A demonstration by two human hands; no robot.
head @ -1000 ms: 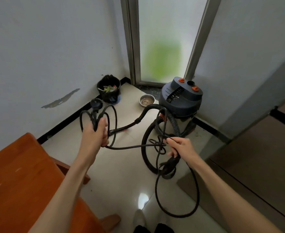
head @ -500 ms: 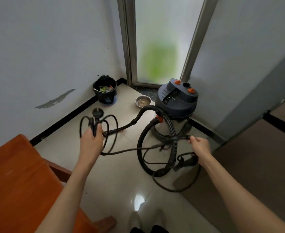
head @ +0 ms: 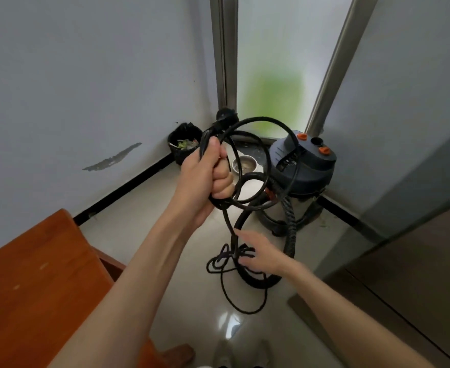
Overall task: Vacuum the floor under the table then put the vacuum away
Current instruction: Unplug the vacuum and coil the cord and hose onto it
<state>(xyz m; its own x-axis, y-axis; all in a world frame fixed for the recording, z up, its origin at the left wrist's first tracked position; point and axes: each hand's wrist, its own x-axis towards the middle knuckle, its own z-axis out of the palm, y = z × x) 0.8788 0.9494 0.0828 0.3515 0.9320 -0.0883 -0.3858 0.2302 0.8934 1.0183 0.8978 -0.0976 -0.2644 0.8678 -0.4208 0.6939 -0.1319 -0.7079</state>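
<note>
Frosted glass door [head: 279, 62] in a metal frame, set in the room corner. Left of the door, against the wall: black bin [head: 184, 146] lined with a bag, holding scraps. Just before the door: metal bowl [head: 244, 166] on the tiled floor [head: 128, 235].

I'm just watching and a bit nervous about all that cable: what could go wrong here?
The loose cord on the floor lies tangled by the right hand and over the hose, so pulling may tighten a knot. It also loops near the person's shoes, a possible trip. The coils in the left hand could slip loose, and a hard tug might tip the vacuum.
</note>
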